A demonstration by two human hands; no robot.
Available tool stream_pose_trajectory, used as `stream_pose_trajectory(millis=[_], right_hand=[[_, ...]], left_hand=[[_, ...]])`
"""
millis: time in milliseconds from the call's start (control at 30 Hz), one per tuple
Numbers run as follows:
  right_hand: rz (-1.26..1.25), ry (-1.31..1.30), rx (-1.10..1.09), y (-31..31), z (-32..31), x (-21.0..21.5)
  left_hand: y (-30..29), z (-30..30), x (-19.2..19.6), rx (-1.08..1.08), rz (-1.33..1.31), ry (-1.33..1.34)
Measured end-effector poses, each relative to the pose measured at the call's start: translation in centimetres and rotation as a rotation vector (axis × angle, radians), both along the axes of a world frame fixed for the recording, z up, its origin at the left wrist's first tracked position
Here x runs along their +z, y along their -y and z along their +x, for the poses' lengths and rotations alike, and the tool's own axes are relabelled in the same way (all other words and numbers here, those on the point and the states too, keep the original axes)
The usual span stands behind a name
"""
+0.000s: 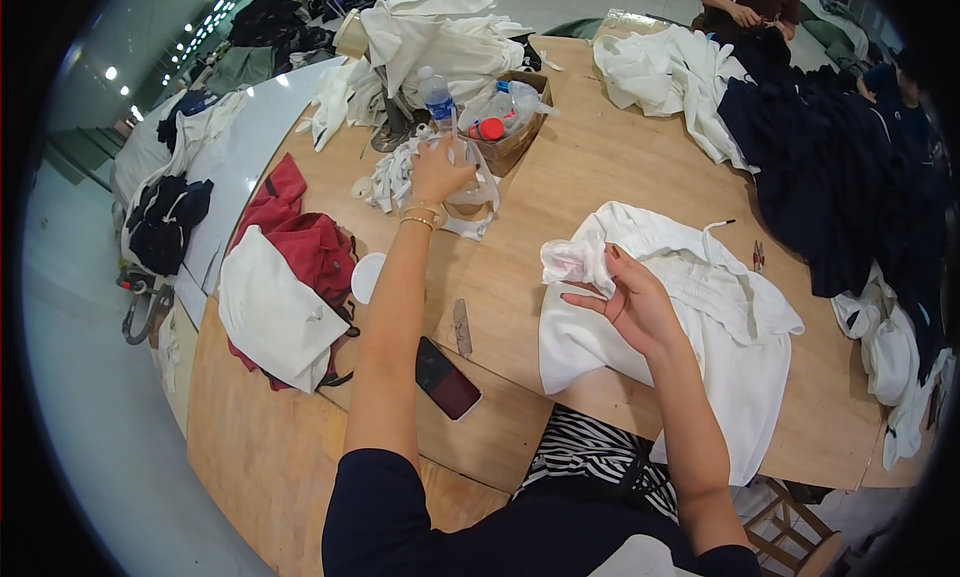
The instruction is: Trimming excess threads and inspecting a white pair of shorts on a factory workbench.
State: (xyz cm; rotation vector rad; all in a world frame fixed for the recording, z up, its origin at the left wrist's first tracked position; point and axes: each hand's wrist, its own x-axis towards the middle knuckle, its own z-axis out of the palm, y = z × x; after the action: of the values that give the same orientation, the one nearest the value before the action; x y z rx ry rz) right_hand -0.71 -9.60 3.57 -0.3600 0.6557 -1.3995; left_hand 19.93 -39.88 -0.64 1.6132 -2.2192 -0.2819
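Observation:
My right hand (pixel 640 307) pinches a crumpled white cloth or tissue (pixel 578 263) with a faint pinkish patch; thumb and index hold it while the lower fingers stretch out. Beneath lies a white garment (pixel 700 277) with a drawstring, spread near the table's front edge. My left arm reaches far forward. The bent fingers of my left hand (pixel 441 174) are around a translucent plastic thing (pixel 482 189), whose kind I cannot make out. A heap of white fabric strips (pixel 392 180) lies just left of that hand, and a water bottle (pixel 435 94) stands behind it.
A box (pixel 512 152) holds plastic bags and a red-capped item. On the left lie red cloth (pixel 310 245), folded white cloth (pixel 275 302) and a phone (pixel 447 379). Small snips (pixel 758 257) and dark garments (pixel 830 167) lie right. Another person (pixel 745 12) works at the far right.

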Motion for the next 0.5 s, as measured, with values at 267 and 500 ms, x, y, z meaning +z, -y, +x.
stream_pose_trajectory(millis=[267, 500], right_hand=[[-0.087, -0.085, 0.035, 0.4, -1.1, -0.3], [0.005, -0.43, 0.03, 1.1, -2.1, 1.1]], left_hand=[[-1.6, -0.4, 2.5, -0.034, 0.075, 0.14], [-9.7, -0.1, 7.5, -0.116, -0.37, 0.059]])
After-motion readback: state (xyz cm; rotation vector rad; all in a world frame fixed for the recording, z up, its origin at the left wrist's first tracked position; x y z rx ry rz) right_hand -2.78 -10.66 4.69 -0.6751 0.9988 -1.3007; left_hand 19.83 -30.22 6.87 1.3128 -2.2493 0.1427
